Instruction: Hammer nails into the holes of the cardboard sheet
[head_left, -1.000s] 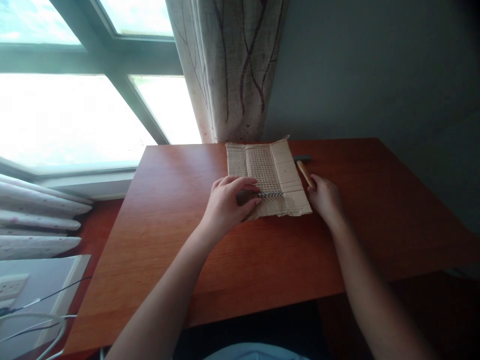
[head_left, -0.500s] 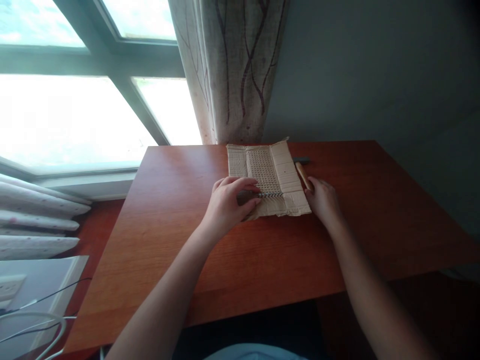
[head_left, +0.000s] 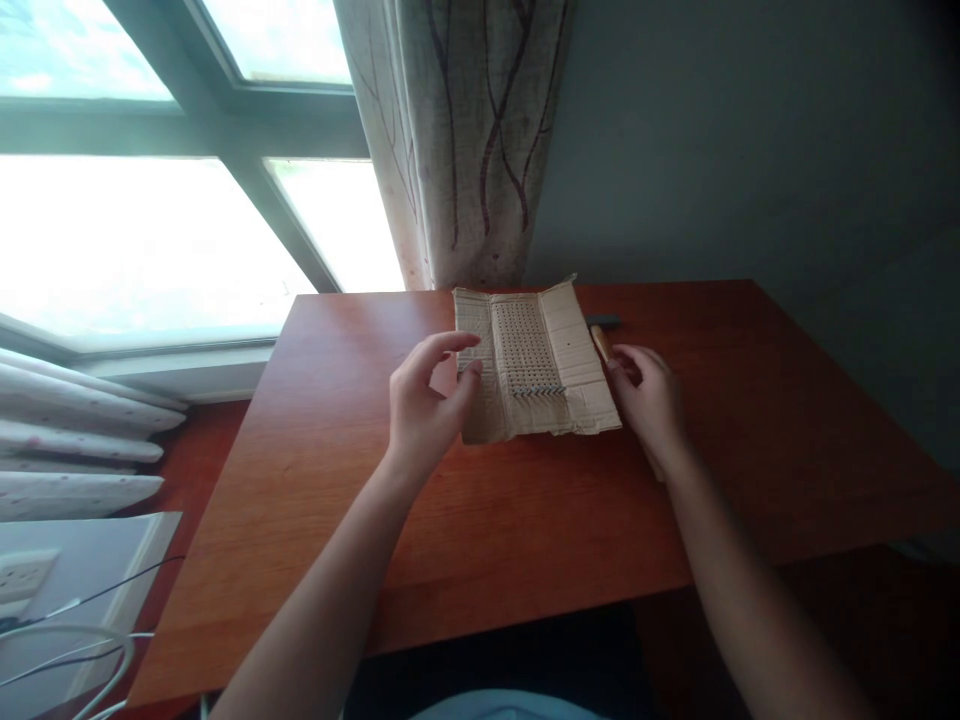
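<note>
A creased cardboard sheet (head_left: 581,350) lies on the table, its middle panel covered with a grid of small holes. Along the near side of that grid runs a row of small dark metal pieces (head_left: 538,391), like screws or nails. Over the sheet's left edge is my left hand (head_left: 427,395), thumb and forefinger apart and nothing between them. Just right of the sheet lies a hammer (head_left: 601,342) with a wooden handle and a dark grey head. My right hand (head_left: 649,395) curls loosely round its handle, which shows again below the palm.
The reddish-brown wooden table (head_left: 525,530) reaches a grey wall (head_left: 712,150) and a patterned curtain (head_left: 472,150) at the back. A bright window (head_left: 150,240) is at left. Cables (head_left: 82,640) and a wall socket (head_left: 26,578) are at lower left.
My left hand has drawn back leftward from the row of metal pieces, and its fingers have parted. My right hand has shifted slightly up along the hammer handle, baring the handle's lower end.
</note>
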